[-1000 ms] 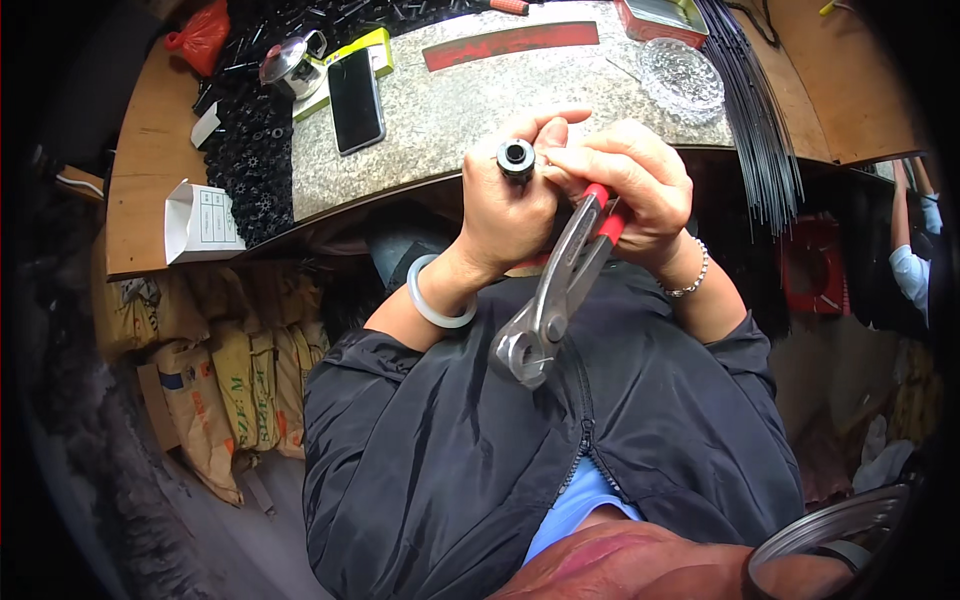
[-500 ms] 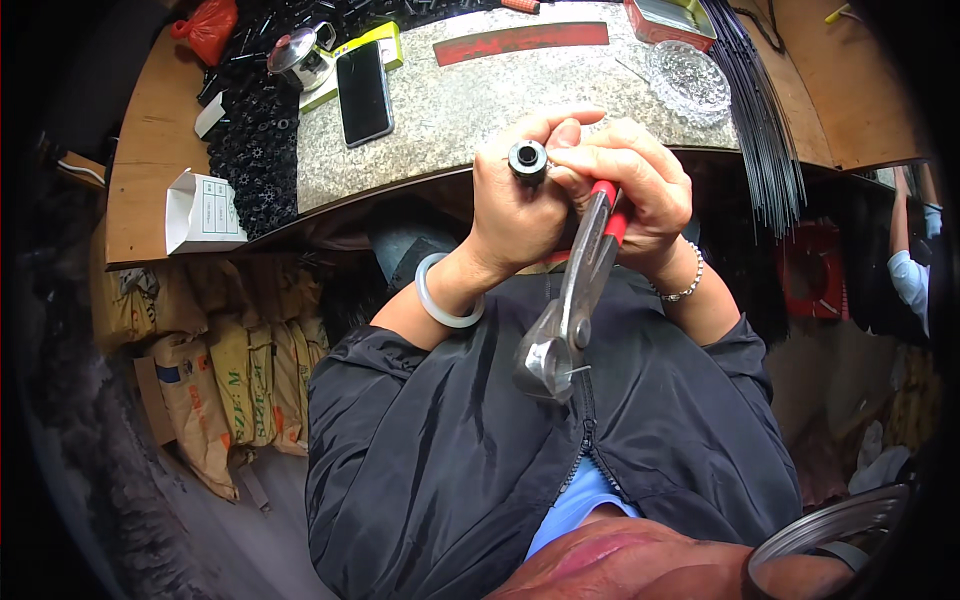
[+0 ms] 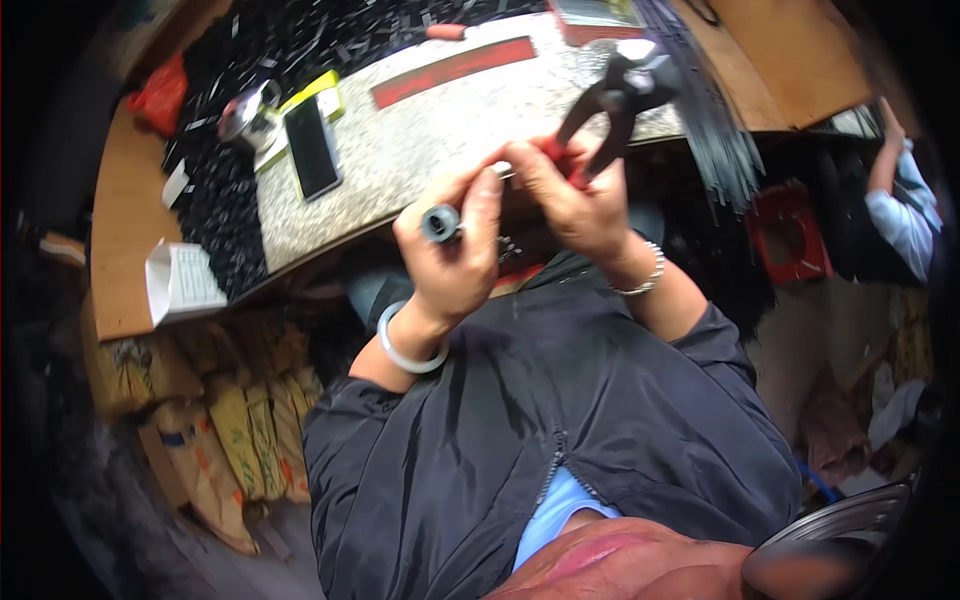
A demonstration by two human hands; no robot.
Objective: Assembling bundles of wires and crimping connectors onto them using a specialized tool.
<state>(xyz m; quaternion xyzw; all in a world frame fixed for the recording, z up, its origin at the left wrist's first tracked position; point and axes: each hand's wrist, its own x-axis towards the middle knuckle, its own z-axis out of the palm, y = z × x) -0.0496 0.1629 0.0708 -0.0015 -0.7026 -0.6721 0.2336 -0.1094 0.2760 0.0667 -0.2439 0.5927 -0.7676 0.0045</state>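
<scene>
My left hand (image 3: 448,255) is closed around a small dark tube-shaped part (image 3: 440,224), its round open end facing up. Red-handled cutting pliers (image 3: 612,98) are held in my right hand (image 3: 585,210), with their metal head pointing away from me over the table's far right. The thumb and fingers of both hands come close together at a small pale bit (image 3: 502,169), too blurred to name. Both hands hang just off the table's near edge, above my lap.
On the speckled tabletop (image 3: 400,150) lie a phone (image 3: 312,150) and a red strip (image 3: 455,72). Black small parts (image 3: 215,215) are heaped left and behind, near a white box (image 3: 185,280). A bundle of dark wires (image 3: 715,130) overhangs the right edge. Another person's arm (image 3: 885,150) shows far right.
The pliers have swung from pointing toward me to pointing away over the table. My hands have drawn slightly apart, and the left has moved left and nearer with the tube-shaped part.
</scene>
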